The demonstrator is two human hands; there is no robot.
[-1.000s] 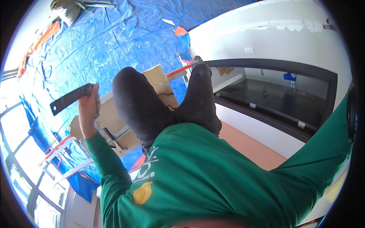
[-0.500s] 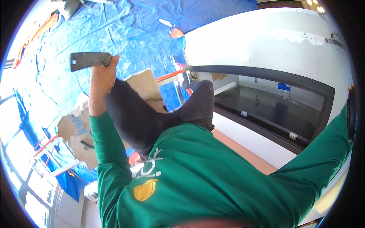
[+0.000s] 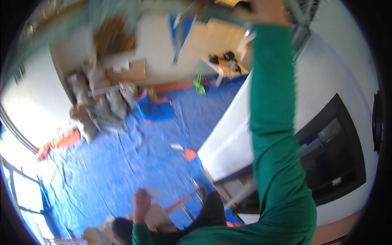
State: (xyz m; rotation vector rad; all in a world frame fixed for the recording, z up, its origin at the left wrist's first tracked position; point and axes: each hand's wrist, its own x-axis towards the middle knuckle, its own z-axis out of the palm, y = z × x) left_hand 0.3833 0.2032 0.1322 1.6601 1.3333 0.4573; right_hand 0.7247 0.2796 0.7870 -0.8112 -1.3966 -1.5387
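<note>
Down at the lower left, my left hand (image 3: 141, 204) is closed round the handle of a putty knife (image 3: 153, 192). Its wide blade is blurred and points to the right, over the blue sheeting. My right arm, in a green sleeve (image 3: 272, 81), reaches straight up past the white wall. Only the bare wrist end of my right hand (image 3: 270, 11) shows at the upper edge, beside a blurred greyish-green beam (image 3: 228, 13). The fingers are hidden, so what they hold or touch cannot be made out.
Blue plastic sheeting (image 3: 110, 163) covers the floor below. Filled sacks (image 3: 116, 104) stand by the far wall, with a green long-handled scoop (image 3: 199, 87) and a wooden table (image 3: 224, 67) nearby. A dark-framed opening (image 3: 359, 163) is in the wall at right.
My view has swung up, bringing the far wall and sacks in. My right arm has gone from the right side to overhead. The left hand, still holding the putty knife, appears lower.
</note>
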